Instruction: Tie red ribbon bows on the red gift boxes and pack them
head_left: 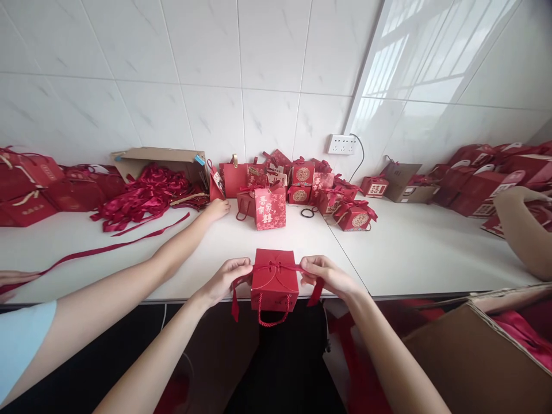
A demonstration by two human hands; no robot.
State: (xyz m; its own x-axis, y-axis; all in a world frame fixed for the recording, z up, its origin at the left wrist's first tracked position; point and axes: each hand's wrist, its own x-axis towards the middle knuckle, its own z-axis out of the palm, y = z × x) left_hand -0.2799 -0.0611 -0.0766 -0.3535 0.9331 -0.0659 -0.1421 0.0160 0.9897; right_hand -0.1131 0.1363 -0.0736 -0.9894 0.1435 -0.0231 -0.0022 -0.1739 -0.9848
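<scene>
Red cardboard gift box [275,282] with a twisted red rope handle [273,318] is sitting at the near edge of the white table [414,253], right in front of the person, its handle hanging over the edge. A red satin ribbon [276,268] is crossing the top of the box, and its two ends are trailing down on either side. The left hand [228,277] is pinching the ribbon at the left corner of the box with fingers closed around it, and the right hand [325,275] is doing the same at the right corner, so both hands are gripping ribbon and pulling it outward across the lid.

Judging by how things lie, the box is already folded and closed, and the ribbon is already laid over the top with what looks like a first crossing or loose knot at the middle; a finished bow is not yet showing, and the ends are hanging long and untrimmed. The tying therefore seems to be partway through.

Further back, a cluster of finished red boxes with bows [302,192] is standing near the tiled wall, a heap of loose red ribbons [142,198] is spilling from a brown cardboard carton lying on its side [155,158], and a single long ribbon strip [99,250] is lying across the table to the left. A co-worker's arm [142,270] is reaching in from the left, its hand [215,210] touching down near a small box. Another person's elbow [521,230] is resting at the far right.
</scene>
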